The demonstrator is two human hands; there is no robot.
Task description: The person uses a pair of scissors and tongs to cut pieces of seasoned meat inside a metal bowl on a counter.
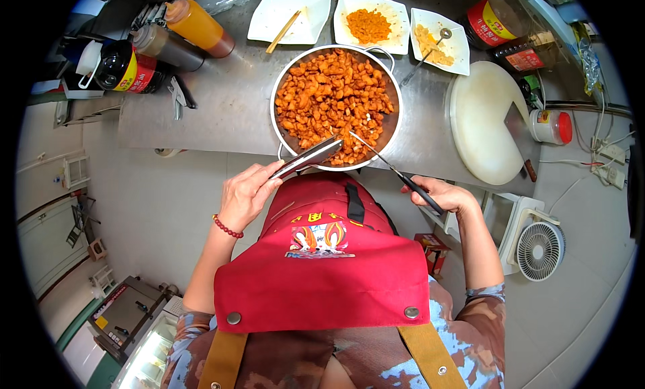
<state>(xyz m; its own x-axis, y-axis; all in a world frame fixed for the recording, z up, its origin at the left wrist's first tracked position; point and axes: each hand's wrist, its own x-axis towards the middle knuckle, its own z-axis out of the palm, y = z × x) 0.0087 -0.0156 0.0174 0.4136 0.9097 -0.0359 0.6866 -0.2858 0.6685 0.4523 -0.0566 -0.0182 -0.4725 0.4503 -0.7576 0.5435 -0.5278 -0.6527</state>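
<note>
A round two-handled metal pot (400, 102) sits at the front edge of the steel worktable, filled with small reddish-orange diced food pieces (332, 94). My left hand (249, 190), with a red bead bracelet at the wrist, grips metal tongs (310, 156) whose tips hang over the near part of the food. In my right hand (438, 192) is a slim black-handled tool (418, 190), apparently a knife. Its thin metal end points into the pot near the tongs, touching or just above the pieces. The gap between the tongs' arms is hard to make out.
Behind the pot stand a white dish with chopsticks (262, 28), a dish of orange chopped food (369, 26) and a dish with a spoon (458, 56). Sauce bottles (199, 26) are at left. A round cutting board (478, 132) with a cleaver (519, 132) lies right.
</note>
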